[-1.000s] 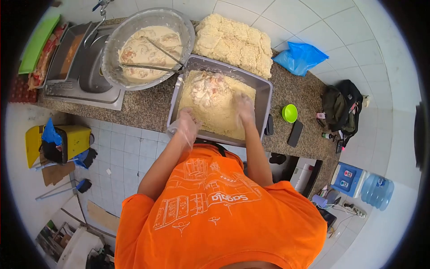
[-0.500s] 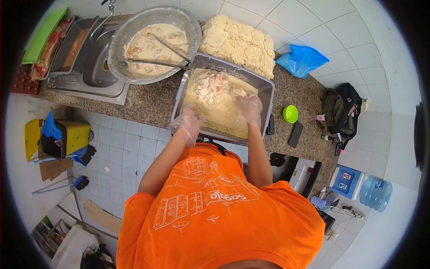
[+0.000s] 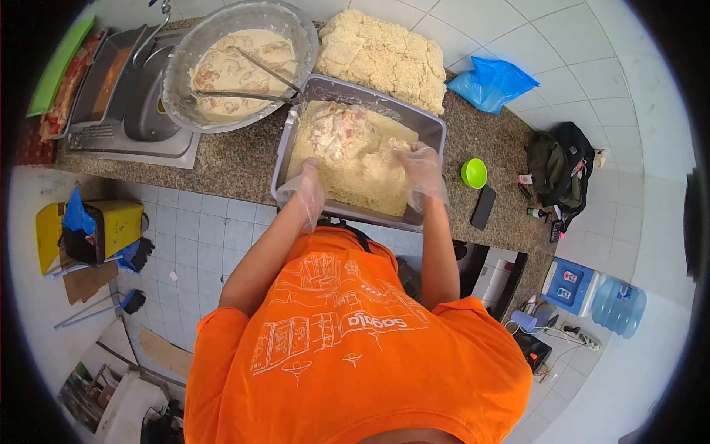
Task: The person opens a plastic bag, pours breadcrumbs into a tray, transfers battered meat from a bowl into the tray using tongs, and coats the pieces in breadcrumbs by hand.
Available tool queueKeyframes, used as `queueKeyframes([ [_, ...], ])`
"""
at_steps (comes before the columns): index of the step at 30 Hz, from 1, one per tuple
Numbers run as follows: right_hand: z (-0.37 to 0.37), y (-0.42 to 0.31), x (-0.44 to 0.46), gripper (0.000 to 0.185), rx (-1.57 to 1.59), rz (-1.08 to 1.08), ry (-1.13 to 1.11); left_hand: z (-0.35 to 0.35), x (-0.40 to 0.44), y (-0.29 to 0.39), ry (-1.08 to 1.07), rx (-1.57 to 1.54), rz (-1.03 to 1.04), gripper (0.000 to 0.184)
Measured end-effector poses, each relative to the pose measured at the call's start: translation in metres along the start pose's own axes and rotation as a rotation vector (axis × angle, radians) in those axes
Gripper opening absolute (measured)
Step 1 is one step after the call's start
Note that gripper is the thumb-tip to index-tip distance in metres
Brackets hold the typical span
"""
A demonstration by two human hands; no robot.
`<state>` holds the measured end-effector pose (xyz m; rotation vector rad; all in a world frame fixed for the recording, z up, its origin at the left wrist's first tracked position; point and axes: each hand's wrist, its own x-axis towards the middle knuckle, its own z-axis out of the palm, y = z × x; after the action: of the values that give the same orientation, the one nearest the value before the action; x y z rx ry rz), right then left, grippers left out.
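Observation:
A grey rectangular tub (image 3: 282,152) holds pale breadcrumbs (image 3: 366,189), with a heap of wet, battered meat pieces (image 3: 344,133) lying on them. My left hand (image 3: 310,191), in a clear plastic glove, is at the tub's near left side, its fingers extended over the crumbs and holding nothing I can see. Also gloved, my right hand (image 3: 423,172) is inside the tub on the right, its fingers closed on the edge of a crumb-coated meat piece (image 3: 398,148). Part of that piece is hidden by the fingers and crumbs.
Behind the tub is a large stack of breaded pieces (image 3: 384,55). At the left, a round basin (image 3: 174,96) of battered meat has metal tongs (image 3: 244,96) in it, beside a sink (image 3: 144,96). To the right are a blue bag (image 3: 494,85), green bowl (image 3: 474,173) and phone (image 3: 483,208).
My right hand has shifted and now grips the coated piece near its edge. My left hand has turned, its fingers pointing further into the tub. The camera view has shifted slightly.

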<state>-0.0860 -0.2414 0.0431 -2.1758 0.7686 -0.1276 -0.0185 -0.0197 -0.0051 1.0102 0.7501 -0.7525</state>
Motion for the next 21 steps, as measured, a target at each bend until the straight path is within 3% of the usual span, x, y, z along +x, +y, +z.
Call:
queueKeyframes([
  [2,0.011,0.020,0.007,0.029,-0.335,0.101,0.024,0.001,0.010,-0.005,-0.297,-0.003,-0.179,0.045],
  [3,0.025,0.056,0.006,0.029,-0.333,0.109,0.021,0.006,0.007,-0.008,-0.293,0.003,-0.185,0.045],
  [5,0.052,0.129,0.008,0.034,-0.561,-0.300,-0.027,0.028,0.000,-0.017,-0.312,0.172,-0.229,0.049],
  [6,0.053,0.125,-0.001,0.034,-0.558,-0.295,-0.026,0.036,0.001,-0.025,-0.346,0.185,-0.262,0.049],
  [9,0.069,0.108,-0.029,0.037,-0.449,-0.170,-0.099,0.060,0.007,-0.057,-0.425,0.079,-0.343,0.050],
  [11,0.072,0.100,-0.032,0.043,-0.213,0.175,-0.205,0.069,0.014,-0.074,-0.442,-0.021,-0.358,0.050],
  [15,0.036,0.056,-0.024,0.035,-0.329,0.156,-0.257,0.079,0.004,-0.064,-0.447,-0.103,-0.341,0.051],
  [17,0.016,0.024,-0.022,0.034,0.000,0.336,-0.029,0.086,-0.016,-0.035,-0.345,-0.163,-0.321,0.051],
  [18,0.006,0.008,-0.020,0.034,0.000,0.337,-0.031,0.082,-0.019,-0.027,-0.343,-0.163,-0.323,0.051],
  [20,-0.009,-0.014,-0.012,0.028,-0.372,-0.093,-0.168,0.075,-0.022,-0.007,-0.287,-0.079,-0.277,0.053],
  [21,0.005,0.001,-0.004,0.028,-0.373,-0.099,-0.169,0.079,-0.042,0.005,-0.207,-0.041,-0.232,0.055],
])
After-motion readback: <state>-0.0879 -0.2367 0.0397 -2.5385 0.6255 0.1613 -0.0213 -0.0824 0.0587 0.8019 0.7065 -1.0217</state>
